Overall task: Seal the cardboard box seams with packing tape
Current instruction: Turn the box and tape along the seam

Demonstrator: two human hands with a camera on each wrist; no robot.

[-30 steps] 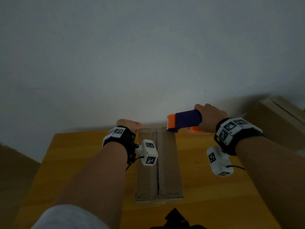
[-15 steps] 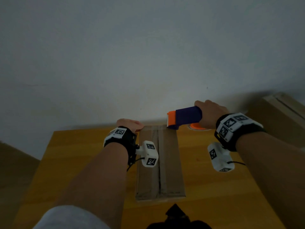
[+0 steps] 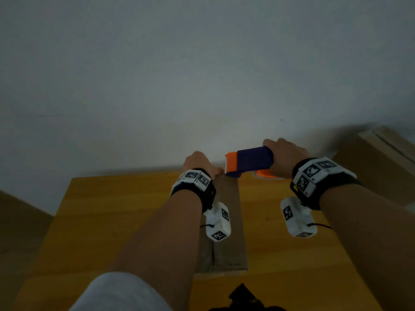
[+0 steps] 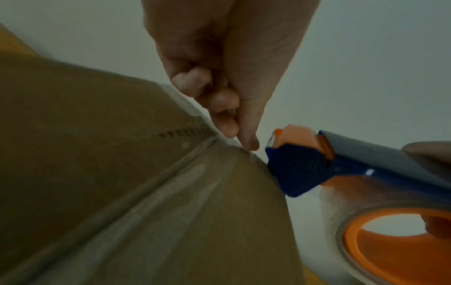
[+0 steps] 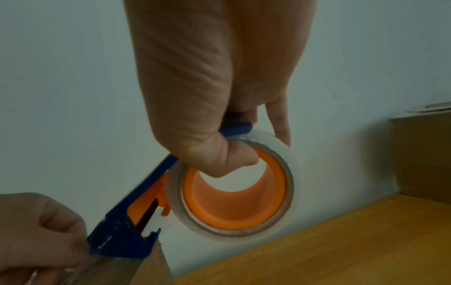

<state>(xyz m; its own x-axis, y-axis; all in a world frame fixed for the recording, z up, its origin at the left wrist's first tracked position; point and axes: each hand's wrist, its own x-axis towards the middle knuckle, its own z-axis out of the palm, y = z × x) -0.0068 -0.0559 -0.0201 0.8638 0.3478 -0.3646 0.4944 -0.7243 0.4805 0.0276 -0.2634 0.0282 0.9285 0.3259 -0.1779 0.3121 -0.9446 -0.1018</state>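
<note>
Dim light here, and the cardboard box (image 3: 229,221) lies flat on the wooden table (image 3: 112,221), long side running away from the person toward the pale wall (image 3: 202,75), its centre seam (image 4: 156,185) visible down the middle with a glossy strip along it. Right hand (image 3: 285,158) up at the far end of the box, fingers wrapped around the blue and orange tape dispenser (image 3: 249,162); in the right wrist view the thumb hooks into the orange core of the clear tape roll (image 5: 234,194) while the other fingers curl over the blue frame, so that is a firm hold on the dispenser. The dispenser's nose sits right at the far edge of the box, just above the cardboard. Left hand (image 3: 199,162) is right beside it on the same far edge, fingers curled in, thumb and fingertips (image 4: 227,125) pressed together at the box edge just beside the dispenser's orange tip; they seem to pinch a thin clear end of tape, though the blur makes that hard to confirm. Both forearms reach out over the table, white tagged wrist units strapped on. Off to the right, another cardboard box (image 3: 381,167) stands against the wall, well apart from the work
</note>
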